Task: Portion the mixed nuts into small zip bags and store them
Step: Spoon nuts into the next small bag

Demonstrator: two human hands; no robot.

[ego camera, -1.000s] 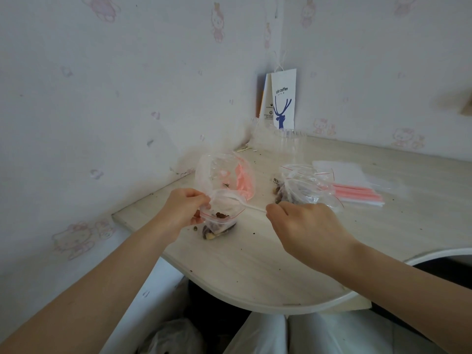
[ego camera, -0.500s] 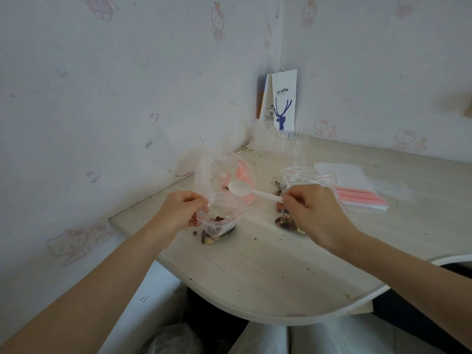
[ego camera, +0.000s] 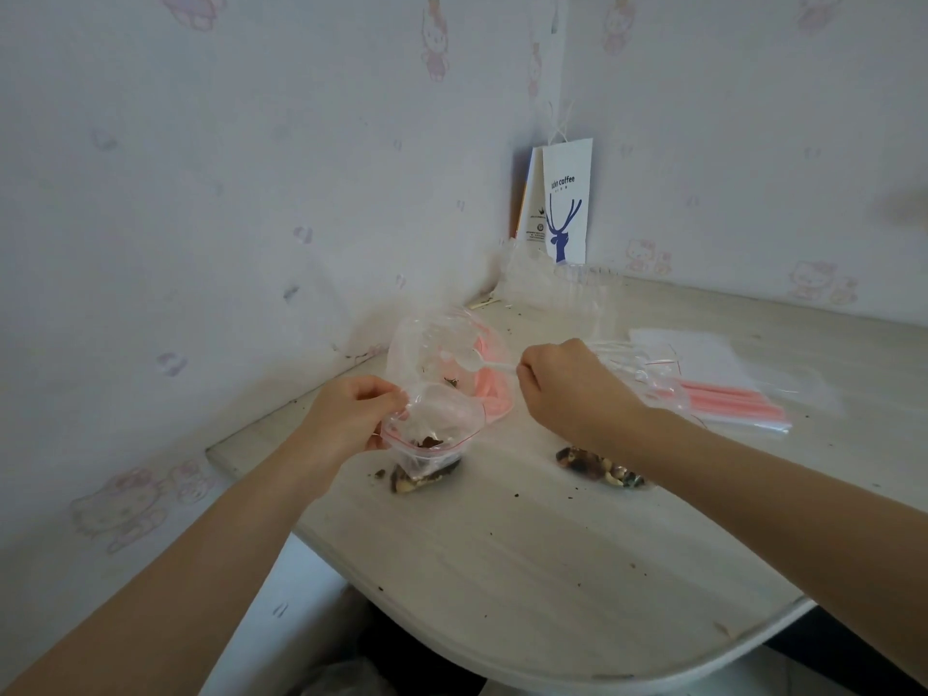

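My left hand (ego camera: 351, 416) pinches the rim of a small clear zip bag (ego camera: 429, 439) with a red seal line, holding its mouth open; some mixed nuts lie at its bottom on the table. My right hand (ego camera: 567, 389) grips the handle of a white plastic spoon (ego camera: 477, 361), whose bowl points left, over the large clear bag with a pink zip (ego camera: 442, 344) behind the small one. A second small bag of nuts (ego camera: 597, 467) lies on the table under my right forearm.
A stack of unused zip bags with pink strips (ego camera: 723, 389) lies at right on the pale wooden table (ego camera: 527, 570). A white paper coffee bag (ego camera: 565, 203) stands in the corner beside crumpled clear plastic (ego camera: 557, 288). Crumbs dot the tabletop. Walls close in at left and back.
My right hand has lifted the spoon out of the small bag and carried it back and up toward the large bag. My left hand keeps hold of the small bag.
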